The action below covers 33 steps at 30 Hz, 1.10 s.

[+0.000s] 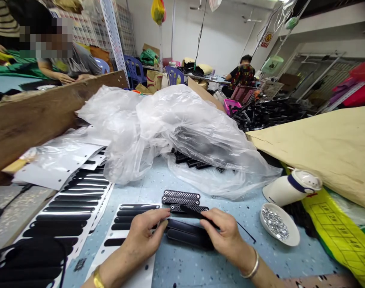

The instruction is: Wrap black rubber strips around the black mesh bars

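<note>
My right hand [228,234] pinches a thin black strip [194,213] between thumb and fingers. The strip crosses over a black piece with a cross-hatched face [188,207]. My left hand [146,230] is closed in a pinch at the near left of that piece; whatever lies between its fingertips is too small to make out. Two similar cross-hatched pieces [181,197] lie just beyond. Smooth dark bars [186,234] rest on the table between my hands. A thin black rod [246,232] sticks out past my right hand. Beside my left hand lies a sheet of black rounded strips [119,219].
More strip sheets [68,204] cover the left side beside a wooden board [50,112]. Clear plastic bagging [182,120] heaps over black pieces at the back. A white bowl of small metal parts [293,236] and a white bottle [282,190] stand right. Two people sit farther off.
</note>
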{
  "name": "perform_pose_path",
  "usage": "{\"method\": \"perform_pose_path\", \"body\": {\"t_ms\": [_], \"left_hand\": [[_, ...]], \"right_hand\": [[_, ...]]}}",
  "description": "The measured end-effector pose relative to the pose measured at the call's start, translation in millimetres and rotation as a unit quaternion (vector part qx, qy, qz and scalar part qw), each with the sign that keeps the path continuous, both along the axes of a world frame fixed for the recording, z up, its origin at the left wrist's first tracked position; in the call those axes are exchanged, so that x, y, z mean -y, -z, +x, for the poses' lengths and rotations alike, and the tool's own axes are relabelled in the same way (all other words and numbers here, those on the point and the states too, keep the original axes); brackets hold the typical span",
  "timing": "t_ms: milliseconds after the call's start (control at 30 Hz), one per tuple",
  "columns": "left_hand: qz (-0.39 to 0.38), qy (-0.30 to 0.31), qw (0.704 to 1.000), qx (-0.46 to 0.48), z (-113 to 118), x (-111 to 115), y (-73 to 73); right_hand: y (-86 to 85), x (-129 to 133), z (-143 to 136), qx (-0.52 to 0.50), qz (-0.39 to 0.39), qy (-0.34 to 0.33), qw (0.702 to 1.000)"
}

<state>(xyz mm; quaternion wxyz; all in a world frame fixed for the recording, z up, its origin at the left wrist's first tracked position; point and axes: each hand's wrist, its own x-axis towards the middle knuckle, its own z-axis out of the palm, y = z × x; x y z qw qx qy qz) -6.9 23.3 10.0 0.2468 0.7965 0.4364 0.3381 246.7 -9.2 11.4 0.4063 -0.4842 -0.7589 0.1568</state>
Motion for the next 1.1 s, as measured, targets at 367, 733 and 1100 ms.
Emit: {"method": "perform_pose_path", "body": {"t_ms": [367,733,1100], "left_hand": [[-0.122,0.0,0.991,-0.061,8.0,-3.7,-2.2],[-0.115,-0.03,0.991,-0.067,9.1,-15.7,7.9],[-0.158,-0.021,0.987,0.018,4.5,-12.8,10.9]], "right_hand": [[11.8,-11.4,12.2,0.044,0.019,-0.015,0.999],[0.3,-20.2,4.8,0.113,-0.01,-0.067,0.991],[-1.5,-22.7,-9.9,0.112,-0.019,-0.105,0.988]]}}
